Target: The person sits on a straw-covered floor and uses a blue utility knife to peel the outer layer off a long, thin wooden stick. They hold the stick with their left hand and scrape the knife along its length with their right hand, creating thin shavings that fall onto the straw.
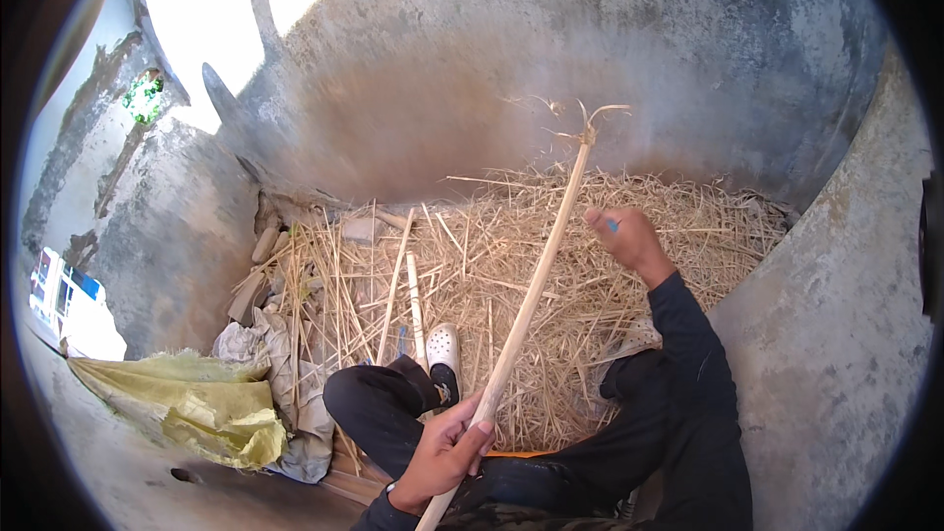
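Note:
My left hand (448, 454) is wrapped round the lower part of a long, pale, peeled wooden pole (534, 300). The pole slants up to the right, and curled fibrous strips hang at its far tip. Right of the upper pole, my right hand (629, 239) is closed and looks a little apart from the wood. A small blue bit (613, 226) shows at its fingers; whether it belongs to a held thing is hidden. My knees are bent on either side of the pole, and one foot wears a white clog (442, 345).
Straw-like shavings (639, 265) cover the floor against a grey plastered wall (610, 49). Two pale sticks (414, 295) lie left of the pole. A yellowish sack (187, 403) and crumpled grey cloth (313, 423) lie at the left. Another wall (836, 334) rises close on the right.

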A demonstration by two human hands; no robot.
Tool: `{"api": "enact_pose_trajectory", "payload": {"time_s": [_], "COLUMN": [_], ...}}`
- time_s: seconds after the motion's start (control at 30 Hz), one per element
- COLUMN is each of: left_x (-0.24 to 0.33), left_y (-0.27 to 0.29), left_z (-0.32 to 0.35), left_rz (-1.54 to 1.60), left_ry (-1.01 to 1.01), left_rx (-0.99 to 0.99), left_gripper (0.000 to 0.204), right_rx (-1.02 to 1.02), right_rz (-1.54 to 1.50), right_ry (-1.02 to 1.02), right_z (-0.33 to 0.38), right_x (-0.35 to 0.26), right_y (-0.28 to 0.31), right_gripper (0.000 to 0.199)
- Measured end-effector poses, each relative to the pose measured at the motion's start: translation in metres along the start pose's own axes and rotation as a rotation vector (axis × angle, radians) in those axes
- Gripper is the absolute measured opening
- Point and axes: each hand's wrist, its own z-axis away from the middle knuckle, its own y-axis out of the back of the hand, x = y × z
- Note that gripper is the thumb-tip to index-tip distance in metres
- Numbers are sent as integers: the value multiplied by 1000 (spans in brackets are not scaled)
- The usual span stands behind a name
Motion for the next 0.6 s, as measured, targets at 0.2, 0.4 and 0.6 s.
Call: {"api": "enact_pose_trajectory", "payload": {"time_s": [0.2, 0.4, 0.6], "left_x": [5, 12, 5], "left_y": [3, 4, -8], "left_z": [10, 14, 15], "left_rz": [15, -52, -107], "left_ry": [-36, -44, -40], "left_rx": [18, 33, -75], "left_gripper": [51, 50, 50], "right_rx": [38, 168, 122], "right_rz": [130, 204, 236], "right_ry": [368, 409, -51], "right_z": [46, 28, -8], "right_x": [-74, -56, 9], "right_y": [-22, -30, -4], "right_gripper": [72, 72, 70]}}
